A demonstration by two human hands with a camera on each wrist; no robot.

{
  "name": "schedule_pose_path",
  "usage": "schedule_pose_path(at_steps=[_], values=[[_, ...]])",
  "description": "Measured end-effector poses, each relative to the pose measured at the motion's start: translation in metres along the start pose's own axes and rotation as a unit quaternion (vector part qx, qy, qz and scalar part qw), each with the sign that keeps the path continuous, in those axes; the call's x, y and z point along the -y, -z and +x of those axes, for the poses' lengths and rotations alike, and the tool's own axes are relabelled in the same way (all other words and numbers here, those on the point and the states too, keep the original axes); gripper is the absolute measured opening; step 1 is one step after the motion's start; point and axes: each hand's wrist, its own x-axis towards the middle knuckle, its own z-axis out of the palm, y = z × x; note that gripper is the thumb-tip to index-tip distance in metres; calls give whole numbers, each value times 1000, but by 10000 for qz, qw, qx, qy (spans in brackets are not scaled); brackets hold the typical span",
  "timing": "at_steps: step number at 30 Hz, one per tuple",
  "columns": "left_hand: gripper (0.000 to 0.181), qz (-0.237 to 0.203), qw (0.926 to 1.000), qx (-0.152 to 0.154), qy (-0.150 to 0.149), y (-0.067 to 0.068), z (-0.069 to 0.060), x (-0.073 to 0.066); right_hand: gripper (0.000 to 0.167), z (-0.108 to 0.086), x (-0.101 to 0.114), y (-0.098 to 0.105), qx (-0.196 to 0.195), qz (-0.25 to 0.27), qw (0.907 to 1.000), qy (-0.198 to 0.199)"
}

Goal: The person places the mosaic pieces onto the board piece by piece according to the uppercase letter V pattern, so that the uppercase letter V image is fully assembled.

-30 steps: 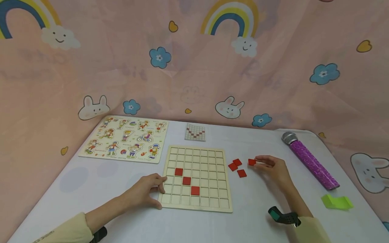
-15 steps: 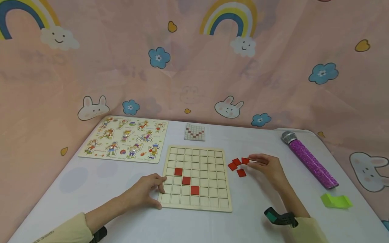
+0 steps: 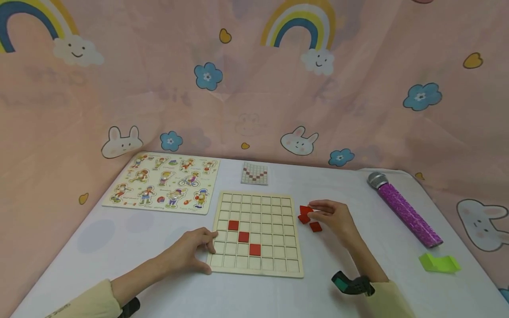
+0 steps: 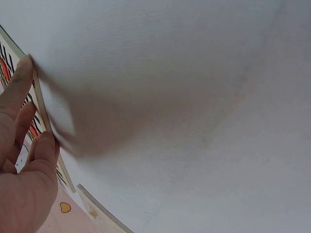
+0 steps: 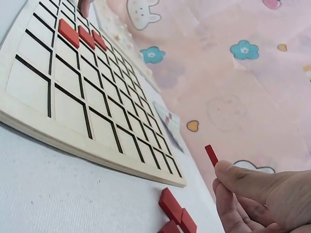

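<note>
A wooden grid board [image 3: 274, 240] lies on the white table, with three red tiles [image 3: 244, 237] set in a diagonal of its cells. At the board's left edge, my left hand [image 3: 191, 251] rests with fingertips and thumb touching the rim; the left wrist view shows the fingers on that edge [image 4: 43, 107]. My right hand [image 3: 336, 218] pinches a red tile [image 5: 211, 155] between thumb and finger, held above the table in the right wrist view. Loose red tiles [image 3: 316, 227] lie right of the board, below the held one, partly covered by it in the head view.
Behind the board stands a small pattern card [image 3: 254, 173]. A picture puzzle board [image 3: 163, 182] lies at the back left. To the right are a purple glittery microphone [image 3: 409, 214] and a light green block [image 3: 439, 263]. A pink printed cloth [image 3: 238, 101] hangs behind the table.
My right hand has moved left with its red tile, from beside the loose tiles to over them. My left hand has stayed at the board's edge.
</note>
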Motion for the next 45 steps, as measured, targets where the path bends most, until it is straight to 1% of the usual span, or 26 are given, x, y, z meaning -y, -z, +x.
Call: schedule_pose_path(at_steps=[3,12,19,24,28,32,38,40,45], values=[[33,1,10000,-2,-23,0,0,0,39,3,4,-9,68,151,9999,-3],[33,11,9999,22,132,1,0,-1,36,11,16,-31,150,365,9992,111],[33,-13,9999,34,142,1,2,0,33,19,20,-49,327,407,9978,416],[33,23,9998,39,177,2,2,0,32,24,23,-61,510,552,9947,695],[33,105,9998,69,182,3,2,0,33,26,26,-70,705,804,9903,886],[33,163,9996,90,208,2,2,0,33,27,29,-79,821,961,9876,931],[33,189,9996,87,174,1,2,2,30,25,35,-93,885,1120,9863,831],[33,197,9997,83,142,0,2,2,30,24,38,-96,887,1150,9855,873],[32,127,9997,91,190,-1,2,1,29,23,44,-106,905,1185,9844,937]])
